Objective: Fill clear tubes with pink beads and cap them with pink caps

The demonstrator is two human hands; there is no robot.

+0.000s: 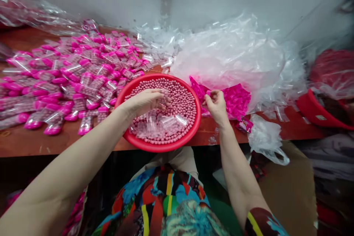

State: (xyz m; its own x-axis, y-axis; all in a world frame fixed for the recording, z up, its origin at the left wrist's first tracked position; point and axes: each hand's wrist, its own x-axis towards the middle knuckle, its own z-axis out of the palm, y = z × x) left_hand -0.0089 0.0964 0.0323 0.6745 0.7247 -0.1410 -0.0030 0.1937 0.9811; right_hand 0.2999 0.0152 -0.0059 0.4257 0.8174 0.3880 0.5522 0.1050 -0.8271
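Note:
A red basin full of small pink beads stands at the table's front edge. Over the beads, my left hand has its fingers curled round a small clear plastic container, partly hidden by the fingers. Several more clear containers lie on the beads at the near side. To the right of the basin, my right hand pinches a small bright pink cap. Just beside that hand is a heap of pink caps.
Many bead-filled containers with pink caps cover the table's left side. A large clear plastic bag and loose clear containers lie at the back. At right are a white plastic bag and another red basin.

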